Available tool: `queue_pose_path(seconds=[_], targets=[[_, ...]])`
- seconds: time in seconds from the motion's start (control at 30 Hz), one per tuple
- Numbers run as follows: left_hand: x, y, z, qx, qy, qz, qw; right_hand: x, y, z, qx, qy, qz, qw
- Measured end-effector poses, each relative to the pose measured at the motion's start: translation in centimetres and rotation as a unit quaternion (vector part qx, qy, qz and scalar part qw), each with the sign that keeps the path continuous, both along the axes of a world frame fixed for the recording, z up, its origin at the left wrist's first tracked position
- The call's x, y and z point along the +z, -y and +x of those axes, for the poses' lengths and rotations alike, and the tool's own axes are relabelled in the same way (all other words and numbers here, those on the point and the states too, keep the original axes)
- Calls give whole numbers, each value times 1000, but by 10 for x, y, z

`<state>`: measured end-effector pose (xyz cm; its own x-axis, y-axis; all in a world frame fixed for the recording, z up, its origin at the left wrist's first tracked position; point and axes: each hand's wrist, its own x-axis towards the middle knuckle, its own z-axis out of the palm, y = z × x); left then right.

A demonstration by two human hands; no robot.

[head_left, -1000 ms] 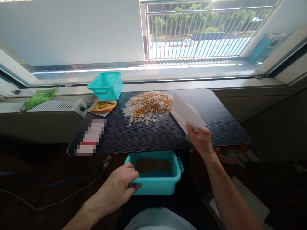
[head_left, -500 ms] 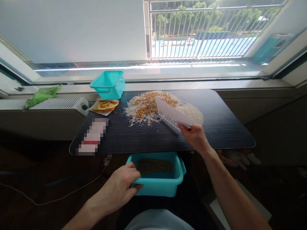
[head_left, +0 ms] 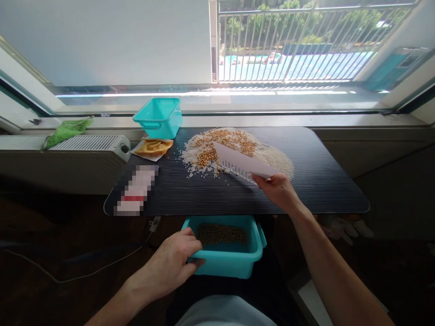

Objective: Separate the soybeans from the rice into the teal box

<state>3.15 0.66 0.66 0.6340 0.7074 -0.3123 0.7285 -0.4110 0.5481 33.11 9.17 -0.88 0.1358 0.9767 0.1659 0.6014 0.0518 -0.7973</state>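
My right hand (head_left: 273, 185) is closed on the near right end of a white slotted sheet (head_left: 241, 159), comb-like along its lower edge. The sheet tilts over a pile of white rice (head_left: 277, 160) and yellow soybean-like beans (head_left: 234, 136) on the dark table, hiding part of the pile. Whether its teeth touch the tabletop I cannot tell. My left hand (head_left: 180, 253) grips the left near rim of a teal plastic bin (head_left: 227, 265) below the table's front edge. Inside the bin lies a layer of small brownish beans (head_left: 220, 234).
On the dark table (head_left: 190, 199), a second teal bin (head_left: 161, 120) stands at the back left, behind a yellow cloth (head_left: 152, 147) on white paper. A blurred-out flat item (head_left: 136, 190) lies front left. Behind are the windowsill and a radiator (head_left: 84, 145) with a green cloth (head_left: 70, 131).
The left tip of the slotted sheet has moved left and slightly down over the beans. My left hand keeps its grip on the bin. The whole view has shifted slightly.
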Motion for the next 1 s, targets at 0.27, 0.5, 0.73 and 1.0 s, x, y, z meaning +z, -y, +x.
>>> queue_pose_path(seconds=[0.27,0.5,0.73,1.0], targets=[[-1,-1,0,5,13,-7,1000,16,24,15,-5,-34,-16,999],[-1,-2,1,-1,5,-10,1000,13,44,25,-11,-49,-27,998],[1,-1,2,5,7,-15,1000,13,55,22,7,-78,-40,996],[2,-1,1,-2,0,-9,1000,9,60,22,63,-70,-47,994]])
